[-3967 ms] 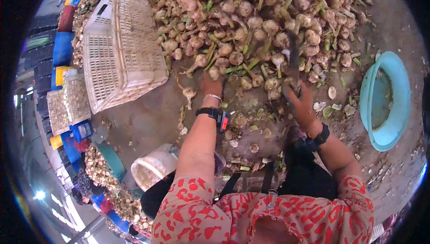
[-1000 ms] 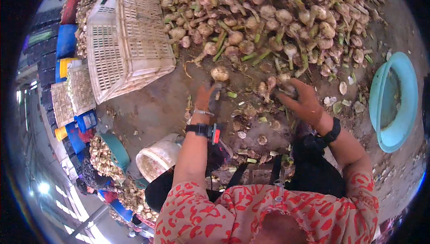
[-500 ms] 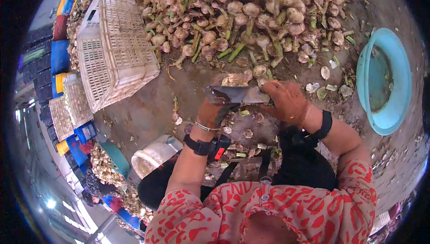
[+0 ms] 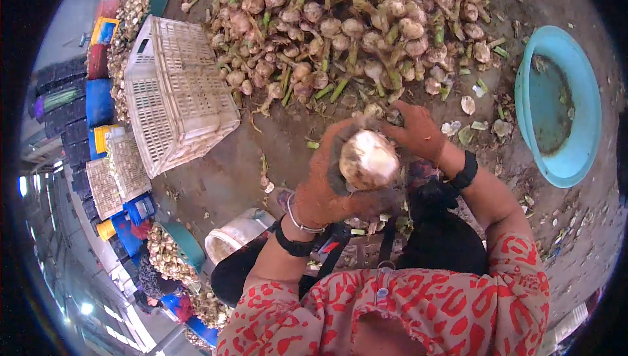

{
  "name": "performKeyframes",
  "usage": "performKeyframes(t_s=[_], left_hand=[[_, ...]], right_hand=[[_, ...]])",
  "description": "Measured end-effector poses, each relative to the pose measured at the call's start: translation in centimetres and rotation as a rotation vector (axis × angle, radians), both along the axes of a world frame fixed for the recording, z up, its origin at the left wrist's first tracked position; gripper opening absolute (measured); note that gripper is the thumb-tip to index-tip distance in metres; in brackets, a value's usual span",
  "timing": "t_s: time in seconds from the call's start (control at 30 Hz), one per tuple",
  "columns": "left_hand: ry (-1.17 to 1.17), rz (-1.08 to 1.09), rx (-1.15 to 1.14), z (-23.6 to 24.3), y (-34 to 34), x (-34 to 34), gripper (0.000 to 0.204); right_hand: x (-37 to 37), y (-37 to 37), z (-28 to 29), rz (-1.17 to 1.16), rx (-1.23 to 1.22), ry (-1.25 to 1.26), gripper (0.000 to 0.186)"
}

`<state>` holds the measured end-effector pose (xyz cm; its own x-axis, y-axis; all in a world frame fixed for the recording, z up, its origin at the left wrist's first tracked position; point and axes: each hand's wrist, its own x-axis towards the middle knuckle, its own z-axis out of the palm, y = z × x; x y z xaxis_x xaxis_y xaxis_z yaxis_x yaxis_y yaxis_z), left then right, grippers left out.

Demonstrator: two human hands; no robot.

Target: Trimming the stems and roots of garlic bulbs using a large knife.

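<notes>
My left hand (image 4: 320,183) is wrapped round a large garlic bulb (image 4: 370,158), whose pale, bare face points up at me. Dirt browns the bulb's near and left sides. Close by on the right, my right hand (image 4: 418,132) is curled, thumb side against the bulb's upper right. A small dark, blurred thing shows between its fingers; I cannot make out what it is. No knife blade shows clearly now. Just beyond both hands, the heap of garlic bulbs with stems (image 4: 353,29) spreads over the floor.
A dirty white slatted crate (image 4: 180,88) stands left of the heap. On the right lies a turquoise basin (image 4: 582,107). A white bucket (image 4: 239,232) is beside my left knee. Peelings (image 4: 468,104) litter the floor. Further left are more garlic, bins and a person (image 4: 154,281).
The wide knife blade that lay across between my hands has gone from clear sight. My left hand has turned and now shows the bulb's pale face. The whole view has shifted slightly.
</notes>
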<state>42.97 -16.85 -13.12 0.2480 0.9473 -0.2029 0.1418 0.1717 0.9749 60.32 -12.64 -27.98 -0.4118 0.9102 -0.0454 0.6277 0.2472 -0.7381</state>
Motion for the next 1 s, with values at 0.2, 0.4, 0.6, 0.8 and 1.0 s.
performKeyframes(t_s=[0.2,0.4,0.6,0.8,1.0], left_hand=[[-0.09,0.182,-0.068,-0.7,1.2,-0.5,0.074],[-0.2,0.358,-0.256,-2.5,1.3,-2.5,0.075],[0.357,0.121,-0.027,-4.5,-0.4,-3.3,0.07],[-0.523,0.379,-0.26,-4.0,1.1,-2.3,0.063],[-0.637,0.618,-0.224,-6.4,3.2,-2.7,0.029]], right_hand=[[0.2,0.6,5.5,-0.139,-0.341,0.551,0.037],[1.0,0.0,7.4,0.212,0.348,0.223,0.056],[2.8,1.6,1.0,0.048,0.205,-0.194,0.048],[1.2,0.8,3.3,-0.124,-0.039,0.159,0.034],[-1.0,0.1,4.1,-0.187,-0.336,0.597,0.034]])
